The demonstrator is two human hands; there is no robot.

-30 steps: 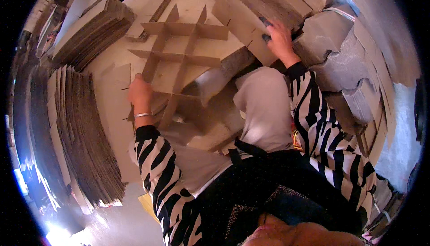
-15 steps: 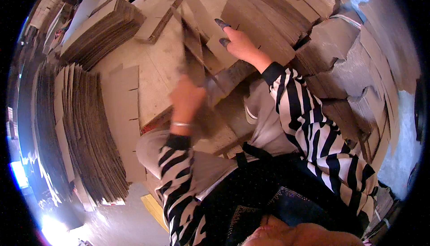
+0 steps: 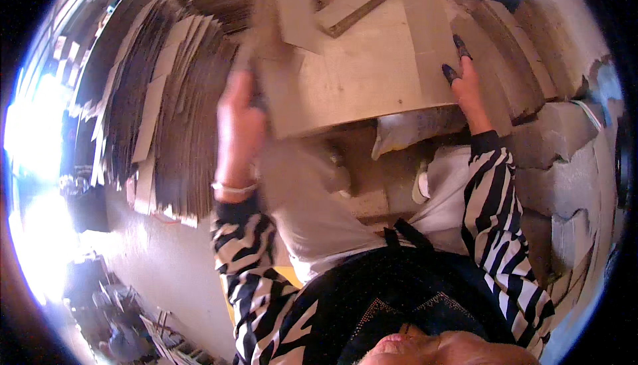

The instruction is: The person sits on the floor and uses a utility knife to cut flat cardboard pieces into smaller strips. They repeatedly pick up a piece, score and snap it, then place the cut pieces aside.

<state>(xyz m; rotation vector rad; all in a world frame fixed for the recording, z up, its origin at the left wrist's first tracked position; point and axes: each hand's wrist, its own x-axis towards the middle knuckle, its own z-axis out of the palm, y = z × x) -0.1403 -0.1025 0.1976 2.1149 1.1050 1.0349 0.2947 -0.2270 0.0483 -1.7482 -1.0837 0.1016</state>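
At the left edge of the pale work board [image 3: 359, 86], my left hand [image 3: 239, 122] is closed at the side of a brown cardboard sheet [image 3: 276, 96]. Both are smeared by motion, and most of the fingers are hidden. Dark covers show on the thumb and forefinger of my right hand [image 3: 468, 89]. Those two fingers are spread apart over flat cardboard [image 3: 435, 39] on the board's right side, and nothing is gripped between them. A narrow cardboard strip [image 3: 364, 11] lies slantwise toward the far side of the board.
Tall rows of stacked cardboard sheets [image 3: 176, 99] stand at the left. More cardboard piles [image 3: 512, 66] rise at the right, beside grey wrapped bundles [image 3: 565, 132]. Under the board's near edge is a pale bag [image 3: 412, 129], close to my knees.
The view has turned toward the left, so the board and piles appear shifted right. My left hand has moved left, farther from my right hand, with blurred cardboard beside it.
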